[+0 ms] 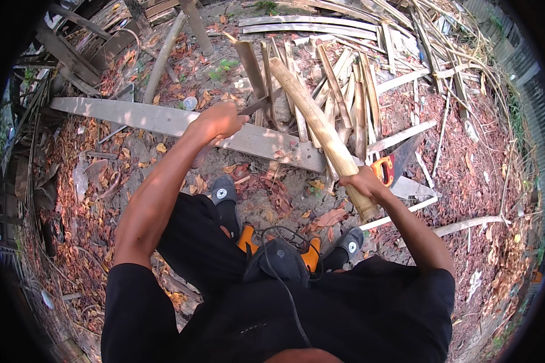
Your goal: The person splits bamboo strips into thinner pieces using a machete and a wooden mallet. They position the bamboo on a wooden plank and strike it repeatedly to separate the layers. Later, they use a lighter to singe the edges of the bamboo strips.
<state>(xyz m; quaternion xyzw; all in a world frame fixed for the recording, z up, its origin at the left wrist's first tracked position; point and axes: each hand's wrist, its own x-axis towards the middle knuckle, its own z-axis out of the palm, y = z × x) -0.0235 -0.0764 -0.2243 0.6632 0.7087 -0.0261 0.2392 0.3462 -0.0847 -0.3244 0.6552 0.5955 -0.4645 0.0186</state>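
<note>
My left hand (219,124) is closed around the handle of a machete (257,106); its dark blade points right, toward the upper part of a split bamboo length (313,115). Whether the blade touches the bamboo I cannot tell. My right hand (367,183) grips that pale bamboo near its lower end, and the piece slants up and left across a long grey plank (272,144). Close to my right hand lies a hand saw (384,170) with an orange handle and dark blade. Several bamboo strips (358,91) are heaped beyond the bamboo.
Long bamboo slats (309,27) lie at the back, with thin branches (460,60) piled at the far right. Wooden posts (165,57) stand at the back left. Near my feet sits an orange stool (312,255). Dry leaves (330,218) litter the ground.
</note>
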